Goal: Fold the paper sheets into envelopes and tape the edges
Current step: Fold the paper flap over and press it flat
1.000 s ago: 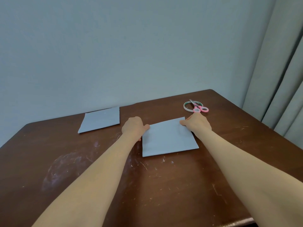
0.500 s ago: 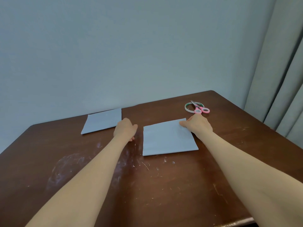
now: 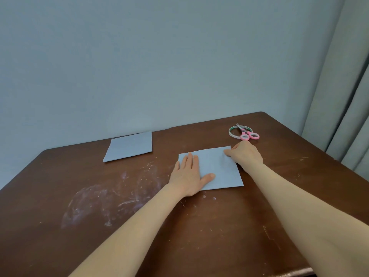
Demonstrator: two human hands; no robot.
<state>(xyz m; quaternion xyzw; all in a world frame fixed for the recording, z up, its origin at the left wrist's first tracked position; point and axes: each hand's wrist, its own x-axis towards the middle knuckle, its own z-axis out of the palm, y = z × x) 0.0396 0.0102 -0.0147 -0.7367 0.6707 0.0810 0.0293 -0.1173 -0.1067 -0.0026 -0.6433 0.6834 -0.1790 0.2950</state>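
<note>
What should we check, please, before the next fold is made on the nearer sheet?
1. Nearer sheet lies flat on the table: ok.
2. Left hand pressed flat on its left part: ok.
3. Right hand on the far right corner: ok; whether it pinches the edge: cannot tell.
4. Scissors and tape roll lie apart from the sheet: ok.
5. Second sheet out of the way, far left: ok.
6. Existing creases or tape on the sheet: cannot tell.

No readable text, label or number anywhere — paper, tape and scissors all unmarked
</note>
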